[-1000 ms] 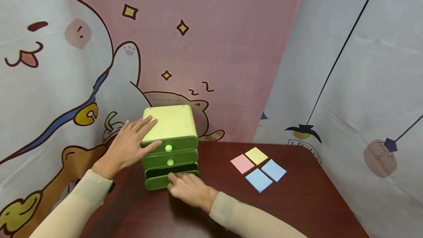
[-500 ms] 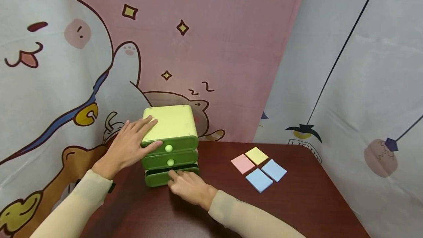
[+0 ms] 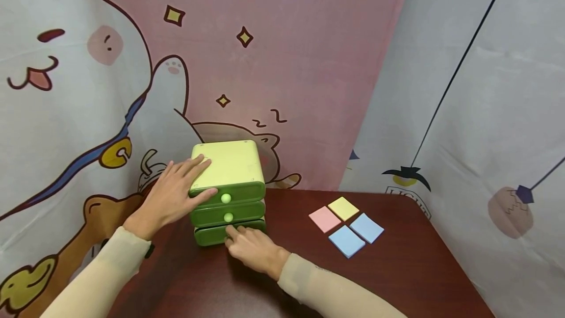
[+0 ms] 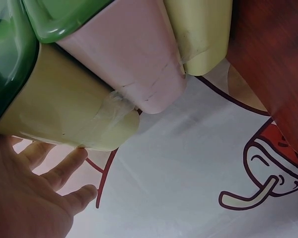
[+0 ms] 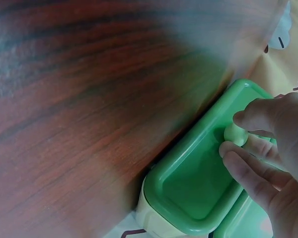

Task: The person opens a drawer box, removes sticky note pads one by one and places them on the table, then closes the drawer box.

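A small desktop drawer cabinet with a pale yellow top and three green drawer fronts stands against the backdrop. My left hand rests on the left edge of its top, fingers spread and thumb at the top drawer's front. In the left wrist view its fingertips lie along the yellow upper section, above a pink one. My right hand pinches the round light green knob of the bottom drawer between thumb and fingers. That drawer stands out only slightly, a thin dark gap above its front.
To the cabinet's right lie a pink sticky-note pad, a yellow pad and two blue pads on the dark red-brown table. A cartoon-printed cloth hangs directly behind the cabinet.
The bottom drawer has slid inward, its opening narrowing from a wide dark gap to a thin line. My right hand has moved slightly with it; the left hand has stayed put.
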{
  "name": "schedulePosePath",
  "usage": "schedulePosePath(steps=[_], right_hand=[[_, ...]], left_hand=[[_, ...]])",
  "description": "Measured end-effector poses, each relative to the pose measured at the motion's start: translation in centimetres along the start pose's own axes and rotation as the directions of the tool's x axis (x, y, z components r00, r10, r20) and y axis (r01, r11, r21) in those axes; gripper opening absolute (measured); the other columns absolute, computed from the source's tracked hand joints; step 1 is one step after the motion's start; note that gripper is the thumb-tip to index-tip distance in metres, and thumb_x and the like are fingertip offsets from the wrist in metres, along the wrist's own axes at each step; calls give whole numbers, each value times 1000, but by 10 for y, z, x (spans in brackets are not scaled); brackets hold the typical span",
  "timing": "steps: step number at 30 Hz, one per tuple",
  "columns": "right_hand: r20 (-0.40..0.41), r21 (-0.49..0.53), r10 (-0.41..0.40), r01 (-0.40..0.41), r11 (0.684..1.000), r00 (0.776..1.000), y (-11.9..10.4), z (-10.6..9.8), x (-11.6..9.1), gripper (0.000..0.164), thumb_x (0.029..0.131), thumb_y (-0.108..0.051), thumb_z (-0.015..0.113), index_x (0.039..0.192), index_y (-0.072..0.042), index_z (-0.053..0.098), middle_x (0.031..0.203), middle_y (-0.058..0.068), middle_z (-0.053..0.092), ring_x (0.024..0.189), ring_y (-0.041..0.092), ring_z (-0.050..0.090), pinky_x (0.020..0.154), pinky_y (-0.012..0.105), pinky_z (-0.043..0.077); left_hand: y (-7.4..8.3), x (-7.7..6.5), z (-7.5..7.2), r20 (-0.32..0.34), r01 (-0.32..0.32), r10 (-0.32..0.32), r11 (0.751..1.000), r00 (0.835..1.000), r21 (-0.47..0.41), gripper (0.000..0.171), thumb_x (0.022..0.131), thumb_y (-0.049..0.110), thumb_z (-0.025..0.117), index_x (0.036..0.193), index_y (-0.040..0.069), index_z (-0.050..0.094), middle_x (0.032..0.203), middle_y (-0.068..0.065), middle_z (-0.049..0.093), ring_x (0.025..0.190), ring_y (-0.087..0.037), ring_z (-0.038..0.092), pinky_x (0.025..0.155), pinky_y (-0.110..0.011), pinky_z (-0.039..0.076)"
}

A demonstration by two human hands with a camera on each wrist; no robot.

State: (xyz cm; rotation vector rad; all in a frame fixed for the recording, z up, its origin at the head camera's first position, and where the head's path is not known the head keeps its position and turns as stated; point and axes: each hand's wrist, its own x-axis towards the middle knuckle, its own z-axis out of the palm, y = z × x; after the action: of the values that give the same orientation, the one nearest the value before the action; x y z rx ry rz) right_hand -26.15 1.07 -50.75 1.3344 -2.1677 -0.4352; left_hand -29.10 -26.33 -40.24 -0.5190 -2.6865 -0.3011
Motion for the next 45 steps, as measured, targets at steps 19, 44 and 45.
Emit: schedulePosePath(steps=[19,44,45], right_hand=[[3,-5,3,-3,1000,1000,2,3,2,22,98,-30,94,119,-27,86,118,-7,69,85,7,72,66,17,62],[30,30,14,-15,999,999,2,4,1,28,101,-30,91,127,-25,85,124,-6,71,88,9,72,73,18,63],[31,40,16,-17,999,999,2,4,0,27,101,-30,90,127,-25,85,124,-6,71,88,9,71,73,18,63]], left_hand=[[-1,-1,0,0,-2,2,1000,1000,-5,90,110,71,68,183,24,42,190,-14,40,170,-50,44,140,-83,22],[2,-1,-4,18,3,-3,1000,1000,-3,89,112,69,67,184,24,40,191,-14,38,170,-51,44,140,-84,22],[2,-1,-3,18,4,-4,1000,1000,-5,89,112,68,67,184,25,40,191,-14,38,170,-51,44,140,-84,22]])
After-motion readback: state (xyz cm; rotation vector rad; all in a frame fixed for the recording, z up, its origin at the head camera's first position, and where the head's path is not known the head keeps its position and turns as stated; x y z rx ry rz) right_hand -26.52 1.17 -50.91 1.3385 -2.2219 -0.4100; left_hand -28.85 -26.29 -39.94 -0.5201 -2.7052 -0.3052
